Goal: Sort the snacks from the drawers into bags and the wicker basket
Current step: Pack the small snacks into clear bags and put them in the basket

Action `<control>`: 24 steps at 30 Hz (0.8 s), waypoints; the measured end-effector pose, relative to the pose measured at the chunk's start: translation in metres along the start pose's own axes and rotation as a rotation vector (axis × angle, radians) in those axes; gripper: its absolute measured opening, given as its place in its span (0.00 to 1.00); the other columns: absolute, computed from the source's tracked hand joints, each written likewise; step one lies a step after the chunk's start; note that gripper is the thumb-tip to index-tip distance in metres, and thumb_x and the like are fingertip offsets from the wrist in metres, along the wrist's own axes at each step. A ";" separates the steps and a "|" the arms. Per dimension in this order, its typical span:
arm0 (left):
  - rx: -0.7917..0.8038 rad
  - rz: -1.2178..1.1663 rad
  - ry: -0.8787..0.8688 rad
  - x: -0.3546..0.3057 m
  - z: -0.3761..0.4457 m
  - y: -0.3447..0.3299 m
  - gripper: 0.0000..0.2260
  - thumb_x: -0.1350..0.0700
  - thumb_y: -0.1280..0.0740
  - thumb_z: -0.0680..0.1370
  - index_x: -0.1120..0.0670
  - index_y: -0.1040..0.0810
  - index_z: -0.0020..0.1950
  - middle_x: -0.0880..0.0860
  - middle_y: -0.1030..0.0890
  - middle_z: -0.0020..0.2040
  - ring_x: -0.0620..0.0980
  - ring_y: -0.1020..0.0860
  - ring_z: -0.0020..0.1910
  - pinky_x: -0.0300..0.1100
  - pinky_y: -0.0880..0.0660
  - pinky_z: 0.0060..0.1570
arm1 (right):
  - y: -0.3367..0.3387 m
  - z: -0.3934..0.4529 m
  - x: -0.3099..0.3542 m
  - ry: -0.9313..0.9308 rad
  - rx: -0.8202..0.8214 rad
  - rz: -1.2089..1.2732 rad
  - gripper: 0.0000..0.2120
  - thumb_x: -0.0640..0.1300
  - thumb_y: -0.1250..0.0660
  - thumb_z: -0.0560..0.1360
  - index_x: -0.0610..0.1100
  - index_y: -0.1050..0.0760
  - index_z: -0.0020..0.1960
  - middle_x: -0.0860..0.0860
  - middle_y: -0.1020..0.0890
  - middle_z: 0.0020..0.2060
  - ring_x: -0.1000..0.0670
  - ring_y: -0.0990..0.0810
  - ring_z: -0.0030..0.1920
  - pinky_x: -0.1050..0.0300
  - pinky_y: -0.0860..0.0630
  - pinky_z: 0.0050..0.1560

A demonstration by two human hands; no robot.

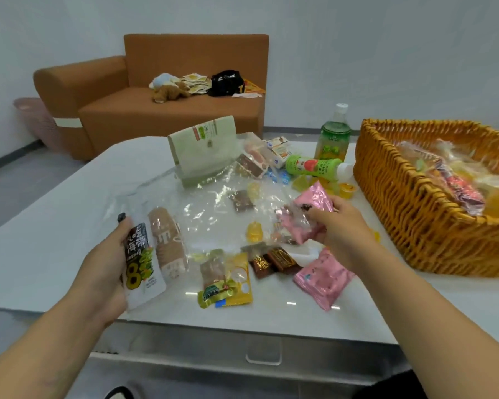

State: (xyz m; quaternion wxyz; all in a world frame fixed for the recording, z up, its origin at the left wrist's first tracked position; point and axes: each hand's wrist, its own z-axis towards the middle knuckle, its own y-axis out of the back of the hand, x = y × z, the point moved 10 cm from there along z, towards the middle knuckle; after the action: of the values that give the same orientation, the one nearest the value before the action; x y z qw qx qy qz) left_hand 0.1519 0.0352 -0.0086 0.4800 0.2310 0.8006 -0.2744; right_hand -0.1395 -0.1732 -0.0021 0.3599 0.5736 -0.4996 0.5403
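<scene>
Head view of a white table point(69, 226) during snack sorting. The left hand point(104, 269), at 7 o'clock, grips a glossy white-and-black snack pouch point(140, 266) by its edge, at the near edge of a crinkled clear plastic bag point(202, 203) that lies flat across the table's middle; whether the fingers also pinch the film cannot be told. The right hand point(340, 228), just right of centre, is curled around crumpled pink foil packets point(308, 214). The wicker basket point(415, 203) sits at 3 o'clock, close beside the right hand, its long axis running away from the viewer and its woven rim standing well above the tabletop; the right hand is clearly the nearer one, so a short lift rightward over the rim would probably reach it. The basket already holds cellophane-wrapped snacks. Loose on the table at 6 o'clock: another pink foil packet point(323, 279), dark chocolate bars point(274, 263), and a yellow sachet point(236, 280). At 12 o'clock stand a pale green paper bag point(205, 148) and an upright green bottle point(333, 133).
</scene>
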 end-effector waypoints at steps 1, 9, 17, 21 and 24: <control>0.023 0.003 0.005 0.004 -0.006 -0.004 0.18 0.41 0.39 0.80 0.52 0.18 0.59 0.54 0.15 0.53 0.57 0.18 0.53 0.58 0.24 0.59 | -0.004 -0.013 0.001 -0.043 0.068 0.097 0.15 0.31 0.36 0.76 0.40 0.28 0.61 0.40 0.19 0.49 0.46 0.16 0.40 0.54 0.20 0.34; 0.099 0.046 -0.068 0.025 -0.033 -0.027 0.19 0.44 0.40 0.81 0.54 0.20 0.62 0.59 0.17 0.57 0.60 0.19 0.56 0.57 0.22 0.54 | 0.008 -0.076 0.023 -0.015 0.252 0.118 0.16 0.35 0.30 0.70 0.36 0.25 0.57 0.39 0.18 0.40 0.47 0.19 0.34 0.57 0.20 0.33; 0.155 0.217 -0.105 0.046 -0.029 -0.057 0.15 0.45 0.40 0.82 0.52 0.21 0.61 0.54 0.14 0.51 0.55 0.16 0.49 0.58 0.21 0.55 | 0.001 -0.098 0.033 0.026 0.410 -0.193 0.09 0.37 0.29 0.69 0.39 0.20 0.49 0.42 0.14 0.42 0.44 0.15 0.41 0.57 0.18 0.38; 0.189 0.204 -0.029 0.069 -0.027 -0.071 0.15 0.46 0.40 0.82 0.53 0.20 0.59 0.56 0.14 0.49 0.58 0.16 0.48 0.57 0.20 0.51 | -0.013 -0.094 0.019 0.066 0.398 -0.314 0.06 0.44 0.28 0.71 0.51 0.17 0.37 0.46 0.14 0.37 0.45 0.15 0.39 0.52 0.18 0.43; 0.172 0.201 -0.049 0.073 -0.023 -0.075 0.13 0.47 0.41 0.83 0.53 0.21 0.53 0.53 0.14 0.41 0.51 0.16 0.37 0.46 0.20 0.35 | -0.008 -0.085 0.019 0.076 0.371 -0.342 0.03 0.44 0.29 0.72 0.47 0.18 0.45 0.43 0.15 0.39 0.40 0.16 0.39 0.45 0.20 0.42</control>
State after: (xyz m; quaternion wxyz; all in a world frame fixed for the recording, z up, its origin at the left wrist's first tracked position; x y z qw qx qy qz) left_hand 0.0578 0.0022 -0.0488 0.5029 0.3436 0.7350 -0.2981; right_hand -0.1556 -0.0942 0.0304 0.3531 0.6853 -0.2736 0.5752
